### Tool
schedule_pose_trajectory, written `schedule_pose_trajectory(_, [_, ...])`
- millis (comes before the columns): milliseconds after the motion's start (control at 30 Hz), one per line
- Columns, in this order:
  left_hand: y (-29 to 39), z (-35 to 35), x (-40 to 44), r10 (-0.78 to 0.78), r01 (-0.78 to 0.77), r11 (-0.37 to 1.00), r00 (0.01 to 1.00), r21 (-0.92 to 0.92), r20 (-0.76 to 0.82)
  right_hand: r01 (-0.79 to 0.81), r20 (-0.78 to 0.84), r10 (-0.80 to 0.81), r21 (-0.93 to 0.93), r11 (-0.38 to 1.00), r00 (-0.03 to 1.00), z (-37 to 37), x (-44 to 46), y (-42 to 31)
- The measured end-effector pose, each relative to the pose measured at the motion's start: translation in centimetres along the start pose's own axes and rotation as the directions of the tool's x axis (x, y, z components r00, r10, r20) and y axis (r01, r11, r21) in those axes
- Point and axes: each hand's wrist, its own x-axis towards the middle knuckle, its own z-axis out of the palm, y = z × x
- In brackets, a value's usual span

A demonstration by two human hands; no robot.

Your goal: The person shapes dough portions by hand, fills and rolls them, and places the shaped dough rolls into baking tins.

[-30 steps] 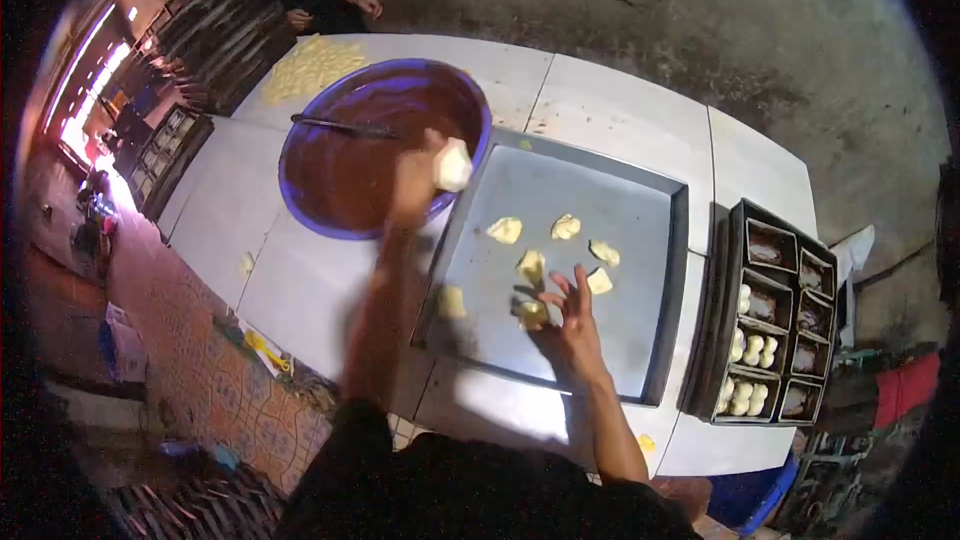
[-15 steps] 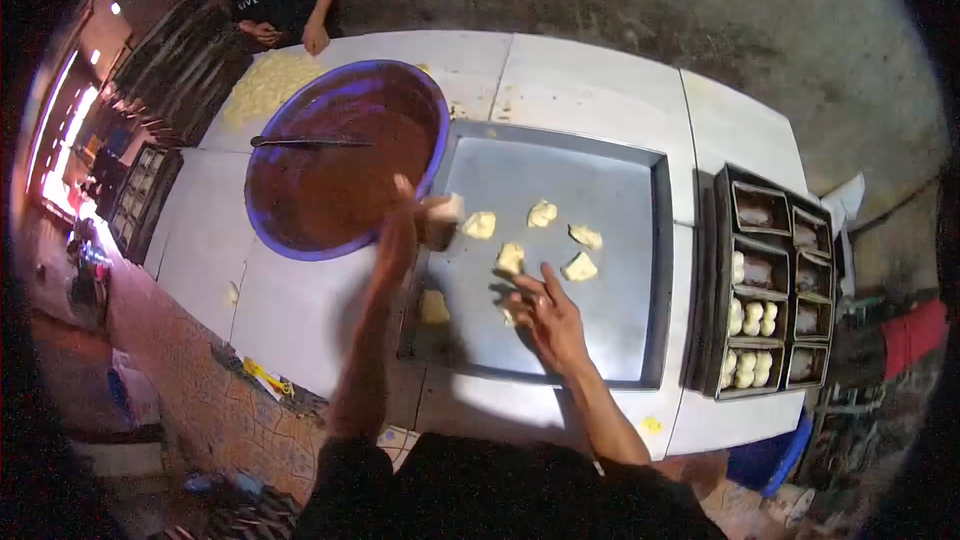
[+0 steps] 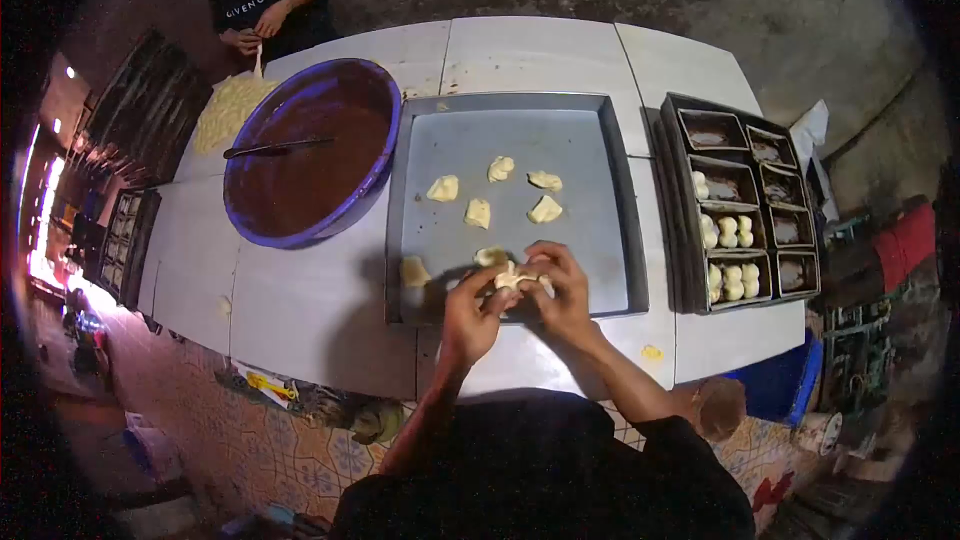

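Note:
A pale piece of dough (image 3: 510,278) is stretched between my hands, above the front part of a shallow metal tray (image 3: 622,180). The fingers of my left hand (image 3: 472,320) pinch one side of it. My right hand (image 3: 562,295) grips the other side, its fingers curled over the top. Several dough pieces lie apart on the tray beyond my hands, among them a folded lump (image 3: 478,213). Just behind my fingers sits another dough piece (image 3: 490,256), partly hidden. A flatter one (image 3: 414,271) rests near the tray's left wall.
Left of the tray stands a purple basin (image 3: 392,145) with brown contents and a dark-handled utensil (image 3: 278,147). Joined loaf tins (image 3: 672,190) stand at right, some holding dough balls. At the far left corner, a person (image 3: 270,10) handles a strip over a pale dough pile (image 3: 228,112).
My left hand has come from beside the basin to meet my right hand, and both now hold dough. The view has shifted. The other person now lifts a pale strip.

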Motion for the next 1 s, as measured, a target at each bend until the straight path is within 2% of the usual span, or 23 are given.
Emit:
schedule_pose_trajectory(33, [0.8, 0.8, -0.5, -0.025, 0.025, 0.98, 1.0, -0.2, 0.005, -0.089, -0.128, 0.116, 0.197, 0.976, 0.985, 0.0, -0.1, 0.0])
schedule_pose_trajectory(100, [1.4, 1.3, -1.0, -0.095, 0.096, 0.973, 0.995, -0.208, 0.015, -0.111, 0.041, 0.105, 0.185, 0.976, 0.994, -1.4, -0.4, -0.7])
schedule_pose_trajectory(167, [0.1, 1.3, -1.0, -0.111, 0.108, 0.978, 0.994, -0.178, -0.007, -0.091, 0.152, 0.08, 0.062, 0.994, 0.985, -1.4, -0.9, -3.4])
schedule_pose_trajectory(200, [-0.6, 1.4, -0.9, -0.125, 0.119, 0.982, 0.992, -0.149, -0.034, 0.047, 0.205, -0.029, -0.084, 0.995, 0.978, -1.5, -2.0, -1.6])
schedule_pose_trajectory(233, [-1.1, 1.9, -1.0, -0.126, 0.121, 0.982, 0.992, -0.148, -0.029, 0.044, 0.201, -0.026, -0.086, 0.995, 0.979, -1.7, -2.4, -1.3])
schedule_pose_trajectory(300, [-2.0, 3.5, -1.4, -0.145, 0.094, 0.952, 0.977, -0.292, -0.158, -0.42, 0.18, 0.417, -0.025, 0.907, 0.891, -2.1, -3.1, -0.9])
schedule_pose_trajectory(333, [-1.3, 3.6, -1.4, -0.203, 0.187, 0.976, 0.966, -0.115, -0.159, -0.451, 0.213, 0.432, 0.045, 0.891, 0.876, -1.9, -3.0, -0.5])
schedule_pose_trajectory(367, [-1.7, 3.4, -1.4, -0.211, 0.195, 0.974, 0.966, -0.112, -0.152, -0.459, 0.207, 0.44, 0.047, 0.887, 0.874, -1.8, -3.0, -0.3])
schedule_pose_trajectory(433, [-3.0, 2.7, -1.1, 0.025, -0.021, 0.987, 0.999, 0.159, -0.025, -0.23, 0.054, 0.239, -0.135, 0.964, 0.97, -1.7, -2.4, -0.4])
schedule_pose_trajectory(467, [-2.7, 2.9, -0.6, 0.2, -0.2, 0.98, 0.979, 0.006, -0.032, -0.42, 0.216, 0.406, 0.023, 0.907, 0.888, -2.2, -2.8, 1.1])
schedule_pose_trajectory(500, [-2.2, 2.7, -0.9, 0.142, -0.136, 0.981, 0.989, -0.138, 0.035, -0.644, 0.479, 0.503, 0.19, 0.741, 0.719, -3.0, -3.0, 3.1])
schedule_pose_trajectory(567, [-1.3, 3.1, -1.0, 0.155, -0.087, 0.908, 0.979, -0.409, 0.136, -0.864, 0.811, 0.42, 0.193, 0.466, 0.407, -4.8, -1.0, 1.5])
schedule_pose_trajectory(600, [-2.0, 2.8, -0.3, 0.281, -0.256, 0.931, 0.958, -0.26, 0.061, -0.761, 0.733, 0.461, 0.118, 0.638, 0.5, -5.0, -0.3, 1.6])
schedule_pose_trajectory(633, [-3.3, 2.1, 0.6, 0.411, -0.409, 0.908, 0.912, -0.096, 0.007, -0.438, 0.564, 0.282, 0.16, 0.885, 0.776, -4.0, -0.3, 3.7])
schedule_pose_trajectory(667, [-4.6, 0.9, 1.0, 0.304, -0.284, 0.924, 0.952, 0.255, -0.04, -0.448, 0.499, 0.352, 0.083, 0.89, 0.792, -3.7, 0.7, 4.1])
schedule_pose_trajectory(700, [-6.0, 0.5, 1.7, 0.291, -0.275, 0.928, 0.956, 0.253, -0.028, -0.462, 0.428, 0.415, 0.006, 0.887, 0.803, -3.7, 2.1, 4.7])
schedule_pose_trajectory(767, [-6.3, 0.6, 4.0, 0.06, -0.025, 0.994, 0.944, 0.11, -0.325, -0.45, 0.444, 0.396, 0.019, 0.893, 0.804, -3.4, 3.1, 9.6])
schedule_pose_trajectory(800, [-7.2, 0.2, 4.7, 0.054, -0.019, 0.994, 0.946, 0.111, -0.319, -0.505, 0.5, 0.445, -0.018, 0.863, 0.743, -3.4, 3.2, 11.6])
schedule_pose_trajectory(833, [-7.6, -0.2, 5.5, 0.054, -0.006, 0.986, 0.956, 0.165, -0.289, -0.507, 0.5, 0.446, -0.017, 0.862, 0.742, -3.4, 3.0, 12.0])
schedule_pose_trajectory(900, [-8.4, -1.3, 6.7, 0.053, 0.007, 0.976, 0.963, 0.22, -0.263, -0.381, 0.345, 0.376, -0.056, 0.923, 0.86, -3.6, 2.4, 12.7])
schedule_pose_trajectory(933, [-7.7, -1.5, 6.8, 0.169, -0.078, 0.873, 0.974, 0.482, -0.149, -0.281, 0.303, 0.35, -0.248, 0.927, 0.886, -4.2, 3.0, 10.4])
schedule_pose_trajectory(967, [-7.1, -1.3, 7.0, 0.25, -0.181, 0.697, 0.968, 0.694, 0.002, -0.149, 0.302, 0.284, -0.401, 0.904, 0.91, -3.8, 2.6, 10.6])
schedule_pose_trajectory(1000, [-6.7, -0.8, 7.1, 0.31, -0.257, 0.633, 0.949, 0.73, 0.065, -0.053, 0.321, 0.26, -0.534, 0.844, 0.911, -3.0, 1.6, 10.6])
